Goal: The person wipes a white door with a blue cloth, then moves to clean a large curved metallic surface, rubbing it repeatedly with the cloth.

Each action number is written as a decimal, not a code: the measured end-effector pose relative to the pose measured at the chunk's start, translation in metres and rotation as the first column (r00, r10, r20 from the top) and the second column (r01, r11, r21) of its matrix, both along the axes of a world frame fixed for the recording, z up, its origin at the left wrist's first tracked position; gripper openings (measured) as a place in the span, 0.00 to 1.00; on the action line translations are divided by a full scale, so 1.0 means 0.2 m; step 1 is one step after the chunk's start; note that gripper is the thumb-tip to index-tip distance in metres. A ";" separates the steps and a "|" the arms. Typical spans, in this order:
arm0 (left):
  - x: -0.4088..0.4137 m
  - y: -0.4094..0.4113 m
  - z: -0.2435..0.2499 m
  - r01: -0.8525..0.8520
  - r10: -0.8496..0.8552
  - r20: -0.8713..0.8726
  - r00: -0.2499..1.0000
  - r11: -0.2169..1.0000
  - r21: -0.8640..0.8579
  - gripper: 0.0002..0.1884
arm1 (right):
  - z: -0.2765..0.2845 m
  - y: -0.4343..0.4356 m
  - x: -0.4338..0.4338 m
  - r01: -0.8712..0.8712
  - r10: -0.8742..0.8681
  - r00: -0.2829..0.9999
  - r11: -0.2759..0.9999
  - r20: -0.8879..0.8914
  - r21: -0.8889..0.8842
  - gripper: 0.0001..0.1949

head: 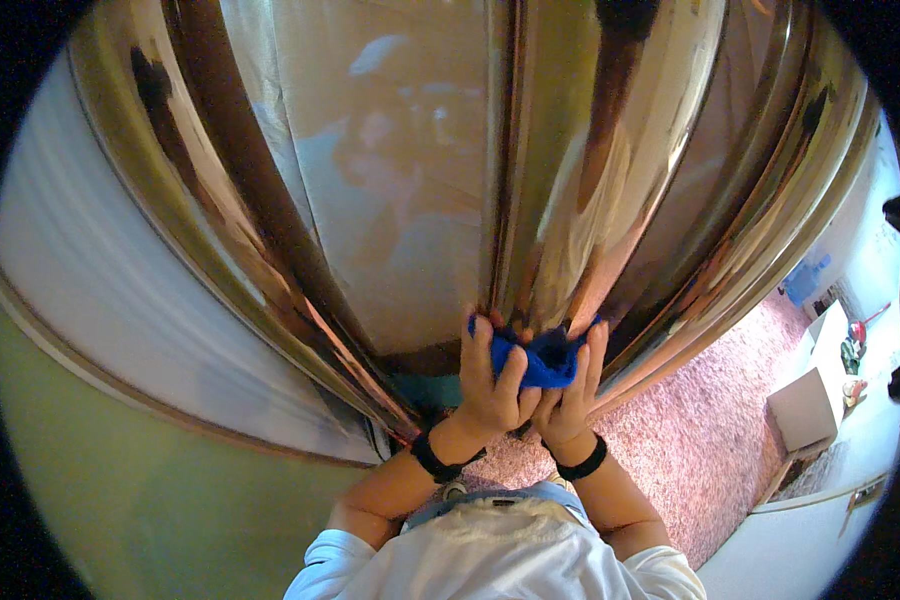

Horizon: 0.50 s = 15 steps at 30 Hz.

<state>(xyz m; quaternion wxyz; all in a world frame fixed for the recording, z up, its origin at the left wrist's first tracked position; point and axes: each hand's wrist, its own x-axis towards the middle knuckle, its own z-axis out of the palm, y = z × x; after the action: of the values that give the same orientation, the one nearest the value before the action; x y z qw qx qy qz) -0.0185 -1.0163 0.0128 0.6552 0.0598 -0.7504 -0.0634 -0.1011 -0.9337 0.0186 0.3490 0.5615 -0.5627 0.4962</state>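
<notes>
Both my hands press a blue cloth (536, 364) around a glossy gold-coloured metal frame post (562, 247), low in the middle of the view. My left hand (491, 382) lies at the cloth's left side, fingers pointing up along the post. At its right side is my right hand (574, 382), fingers also raised. The cloth is bunched between the two hands, and part of the post behind it is hidden. Left of the post, a shiny glass panel (412, 285) shows a blurred reflection of a person. A black band circles each wrist.
Another gold-coloured post (255, 247) curves down at the left beside a white panel (135, 247) and a green wall or surface (180, 487). Pink speckled carpet (690, 442) spreads at the lower right. A white box-like unit (806, 409) stands there, with small colourful items (851, 356) near it.
</notes>
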 end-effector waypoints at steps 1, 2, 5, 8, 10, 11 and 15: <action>0.01 0.00 -0.04 -0.002 0.003 0.012 1.000 1.000 -0.030 0.27 | -0.05 -0.01 0.01 -0.025 0.026 0.999 1.000 0.030 -0.011 0.24; 0.00 0.01 -0.08 -0.026 0.027 0.035 0.999 0.999 -0.024 0.27 | -0.08 0.01 0.01 -0.014 0.012 0.998 0.999 0.069 0.032 0.25; 0.00 0.00 -0.05 0.012 -0.011 0.044 0.999 1.000 -0.008 0.26 | -0.04 0.01 0.01 0.025 -0.027 0.998 0.999 0.064 0.030 0.24; -0.01 -0.03 0.10 0.062 -0.063 0.017 0.998 0.997 0.050 0.26 | 0.12 -0.01 0.01 0.079 -0.079 0.997 0.997 0.021 -0.009 0.23; -0.02 -0.05 0.18 0.060 -0.061 0.001 0.998 0.992 0.113 0.26 | 0.19 -0.01 0.03 0.134 -0.135 0.990 0.991 0.030 0.020 0.22; -0.02 -0.05 0.20 0.088 -0.086 -0.026 0.996 0.993 0.084 0.26 | 0.20 -0.02 0.03 0.113 -0.113 0.994 0.993 0.008 -0.013 0.22; -0.01 -0.03 0.06 0.083 -0.079 -0.043 0.996 0.992 0.098 0.27 | 0.07 0.01 0.04 0.137 -0.135 0.990 0.990 -0.050 0.024 0.23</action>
<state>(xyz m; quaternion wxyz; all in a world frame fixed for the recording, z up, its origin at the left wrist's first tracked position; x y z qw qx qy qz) -0.0208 -1.0223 0.0248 0.6628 0.0609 -0.7352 -0.1286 -0.0924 -0.9315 0.0329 0.3880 0.5383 -0.5977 0.4499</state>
